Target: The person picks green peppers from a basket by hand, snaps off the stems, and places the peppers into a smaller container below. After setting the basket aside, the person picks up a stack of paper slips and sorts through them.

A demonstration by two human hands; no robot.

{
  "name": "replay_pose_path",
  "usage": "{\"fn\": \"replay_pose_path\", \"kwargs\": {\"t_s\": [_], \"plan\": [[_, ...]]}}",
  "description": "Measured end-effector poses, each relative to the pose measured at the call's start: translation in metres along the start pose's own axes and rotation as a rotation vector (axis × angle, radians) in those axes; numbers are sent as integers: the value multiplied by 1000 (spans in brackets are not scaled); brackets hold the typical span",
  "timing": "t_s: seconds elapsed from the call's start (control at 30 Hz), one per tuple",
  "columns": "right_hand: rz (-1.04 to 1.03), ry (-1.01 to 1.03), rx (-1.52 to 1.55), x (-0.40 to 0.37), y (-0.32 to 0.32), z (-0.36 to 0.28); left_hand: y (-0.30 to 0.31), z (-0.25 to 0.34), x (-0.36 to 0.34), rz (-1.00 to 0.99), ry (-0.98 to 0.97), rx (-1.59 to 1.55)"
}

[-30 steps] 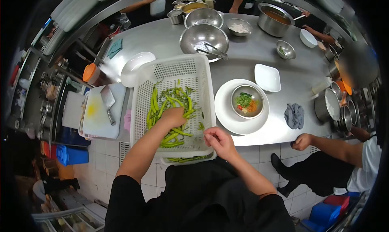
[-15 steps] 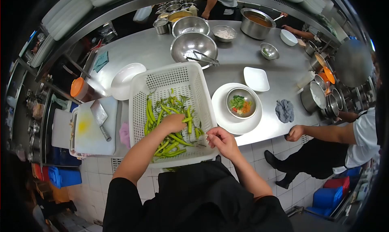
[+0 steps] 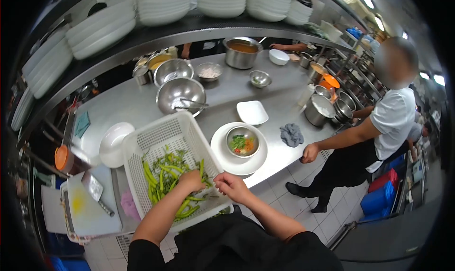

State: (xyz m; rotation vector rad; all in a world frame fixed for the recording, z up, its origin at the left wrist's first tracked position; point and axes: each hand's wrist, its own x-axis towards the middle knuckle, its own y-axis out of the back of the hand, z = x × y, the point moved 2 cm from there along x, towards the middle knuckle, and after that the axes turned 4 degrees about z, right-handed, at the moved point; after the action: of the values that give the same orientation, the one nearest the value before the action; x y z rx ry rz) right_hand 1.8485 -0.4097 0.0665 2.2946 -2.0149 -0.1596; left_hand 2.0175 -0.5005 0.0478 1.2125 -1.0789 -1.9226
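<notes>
Cleaver: lying on the cutting board (image 3: 87, 223), its blade (image 3: 92, 185) flat and well apart from both hands.
Pink cloth (image 3: 129, 204): between the board and the basket.
Basket (image 3: 163, 131): white, slotted, at the near edge of the table; walls upright, a steady rim to work against.
Green peppers (image 3: 150, 176): long, loose, spread over the basket floor, thickest to the left, with small stems and leafy bits among them.
Left hand (image 3: 190, 181): down in the basket, on the peppers; fingertips partly hidden, so cannot tell whether they are closed on one.
Handling, left: best done with light fingertips, one pepper at a time, lifting rather than dragging, since a hard pull could snap or bruise it.
Right hand (image 3: 232, 188): at the basket's right rim, fingers curled, thumb close by; cannot tell whether something small is pinched there.
Handling, right: best kept low and close to the basket, so loose bits fall inside and not towards the metal bowl (image 3: 233, 132) on its white plate (image 3: 260, 162).
Grey cloth (image 3: 291, 134): crumpled on the table, near another person's hand (image 3: 311, 153).
</notes>
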Motion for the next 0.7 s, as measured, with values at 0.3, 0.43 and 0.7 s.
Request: {"fn": "replay_pose_path", "kwargs": {"t_s": [0.3,0.43,0.7], "plan": [[14,87,-85,1,2,4,-14,-3,5,14,42,19],[2,187,-96,1,3,5,-7,-14,2,-7,-49,-97],[-11,184,-117,-2,8,-3,4,-54,-38,-141,155,-1100]]}}
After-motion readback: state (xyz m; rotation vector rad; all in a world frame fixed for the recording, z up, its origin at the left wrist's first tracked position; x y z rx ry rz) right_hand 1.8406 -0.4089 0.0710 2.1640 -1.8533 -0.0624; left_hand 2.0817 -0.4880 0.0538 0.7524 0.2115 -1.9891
